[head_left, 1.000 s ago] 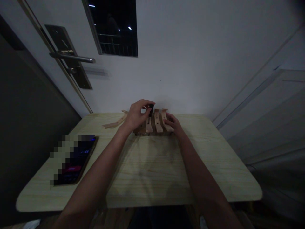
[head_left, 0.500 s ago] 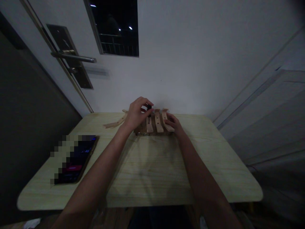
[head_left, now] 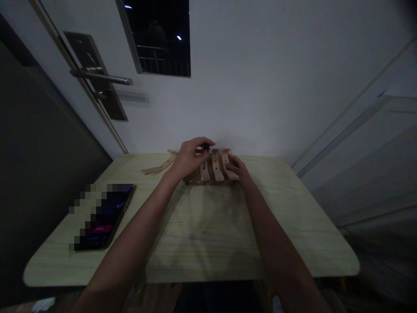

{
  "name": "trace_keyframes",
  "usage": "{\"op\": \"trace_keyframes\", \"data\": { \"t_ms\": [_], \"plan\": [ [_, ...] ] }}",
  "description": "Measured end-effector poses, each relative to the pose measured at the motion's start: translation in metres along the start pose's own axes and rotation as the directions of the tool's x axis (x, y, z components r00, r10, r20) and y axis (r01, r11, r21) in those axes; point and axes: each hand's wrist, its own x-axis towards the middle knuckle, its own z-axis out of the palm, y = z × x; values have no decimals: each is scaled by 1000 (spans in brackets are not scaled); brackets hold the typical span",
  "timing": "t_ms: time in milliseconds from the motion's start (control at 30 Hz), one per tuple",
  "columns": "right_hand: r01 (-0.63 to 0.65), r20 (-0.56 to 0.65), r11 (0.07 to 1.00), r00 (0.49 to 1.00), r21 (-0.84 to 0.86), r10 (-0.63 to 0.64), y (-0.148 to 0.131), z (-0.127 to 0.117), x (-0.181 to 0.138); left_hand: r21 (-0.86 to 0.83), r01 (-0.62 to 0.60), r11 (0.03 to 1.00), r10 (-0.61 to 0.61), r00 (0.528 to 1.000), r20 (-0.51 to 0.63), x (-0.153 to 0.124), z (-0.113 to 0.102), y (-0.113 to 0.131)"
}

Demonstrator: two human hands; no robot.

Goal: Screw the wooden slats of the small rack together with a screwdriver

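Note:
My left hand is closed round the black handle of a small screwdriver. Its thin shaft points down at the left curved wooden piece. That piece lies on a brown wooden block, beside a middle curved piece and a right curved piece; dark holes show in them. At the block's right end my right hand is closed, its fingers gripping the right curved piece and the block's edge. The screwdriver's tip is too small to make out.
Loose curved wooden strips lie left of the block. A phone, partly pixelated, rests on the left of the pale table. Behind the table stands a white door with a metal handle and a dark window.
My left hand has turned slightly at the wrist and shifted a little right, its fingers rolling round the screwdriver handle. My right hand stays in the same place on the block.

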Motion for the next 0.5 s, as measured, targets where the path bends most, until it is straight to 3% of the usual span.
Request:
{"op": "trace_keyframes", "data": {
  "t_ms": [167, 367, 500],
  "plan": [
    [3, -5, 1000, 1000, -16, -3, 0, 1, 1, 10, -11, 1000, 11, 1000, -19, 0, 2, 2],
    [12, -19, 1000, 1000, -2, -12, 1, 2, 1, 186, -46, 981, 57, 997, -50, 3, 2, -3],
    [5, -28, 1000, 1000, 3, -5, 1, 2, 1, 113, -43, 993, 46, 999, -18, 1, 3, -5]
  ]
}}
